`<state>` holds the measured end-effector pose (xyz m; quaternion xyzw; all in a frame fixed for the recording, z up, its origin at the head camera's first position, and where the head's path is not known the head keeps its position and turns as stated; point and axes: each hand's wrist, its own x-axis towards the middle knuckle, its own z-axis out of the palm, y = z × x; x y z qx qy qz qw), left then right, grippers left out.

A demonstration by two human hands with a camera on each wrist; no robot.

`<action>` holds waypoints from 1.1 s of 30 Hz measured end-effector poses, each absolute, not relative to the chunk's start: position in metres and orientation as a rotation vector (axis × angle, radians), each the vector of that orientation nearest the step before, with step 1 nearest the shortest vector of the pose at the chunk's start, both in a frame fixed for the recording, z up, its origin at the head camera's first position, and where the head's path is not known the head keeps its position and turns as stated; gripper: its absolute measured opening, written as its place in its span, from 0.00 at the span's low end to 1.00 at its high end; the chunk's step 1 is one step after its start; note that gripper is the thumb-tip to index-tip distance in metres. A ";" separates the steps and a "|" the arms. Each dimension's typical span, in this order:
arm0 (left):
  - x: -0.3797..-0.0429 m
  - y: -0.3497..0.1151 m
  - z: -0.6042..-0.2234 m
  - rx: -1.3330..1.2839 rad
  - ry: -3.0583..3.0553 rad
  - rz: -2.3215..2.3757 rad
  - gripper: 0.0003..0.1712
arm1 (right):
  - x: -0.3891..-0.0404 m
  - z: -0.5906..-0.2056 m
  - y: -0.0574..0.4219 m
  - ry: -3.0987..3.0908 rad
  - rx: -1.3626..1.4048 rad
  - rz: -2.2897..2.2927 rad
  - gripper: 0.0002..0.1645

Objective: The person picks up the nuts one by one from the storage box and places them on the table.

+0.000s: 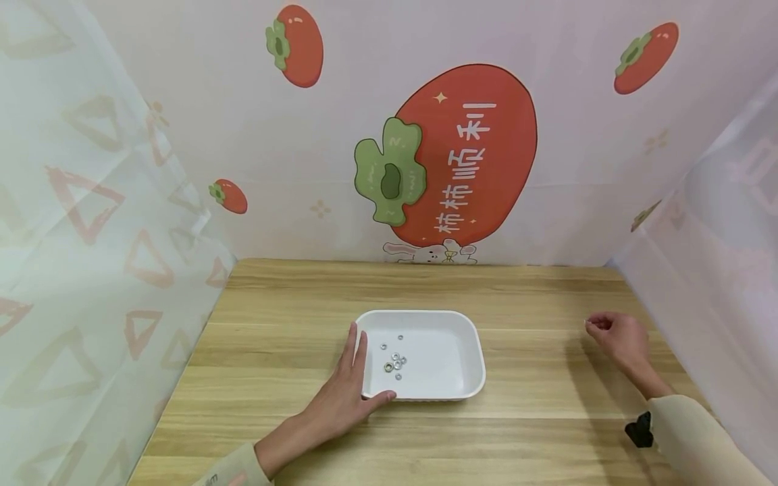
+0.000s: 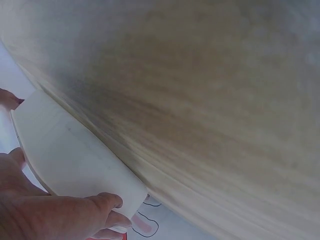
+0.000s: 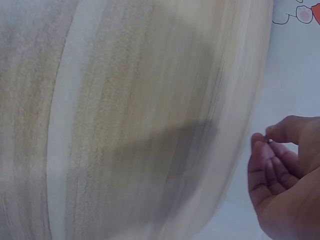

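A white tray point(image 1: 434, 368) lies on the table, with several small metal nuts point(image 1: 397, 362) in its left half. My left hand point(image 1: 340, 398) rests against the tray's left side, fingers straight along the rim and thumb on the front edge. In the left wrist view, that hand's fingers point(image 2: 102, 202) touch the tray's pale outer wall point(image 2: 75, 145). Far to the right, my right hand point(image 1: 620, 337) is raised over the table, its thumb and fingertips pinching a tiny metal piece point(image 3: 268, 140). Mostly covered by the fingers, its exact kind is hidden.
The wood-grain table point(image 1: 535, 432) ends at a back curtain point(image 1: 292, 223) printed with persimmons. Hanging sheets also border the left point(image 1: 121, 270) and right point(image 1: 717, 283) sides. A black object point(image 1: 640, 430) is at the right sleeve's cuff.
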<state>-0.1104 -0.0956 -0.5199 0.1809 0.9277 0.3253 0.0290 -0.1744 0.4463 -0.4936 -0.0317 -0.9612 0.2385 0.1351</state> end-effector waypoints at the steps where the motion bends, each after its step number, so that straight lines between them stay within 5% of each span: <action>1: -0.110 -0.096 -0.519 0.556 2.859 1.004 0.69 | -0.174 -0.494 0.447 -2.795 -0.084 0.680 0.11; 33: -0.111 -0.096 -0.519 0.550 2.836 0.974 0.69 | -0.179 -0.499 0.452 -3.047 0.033 0.455 0.07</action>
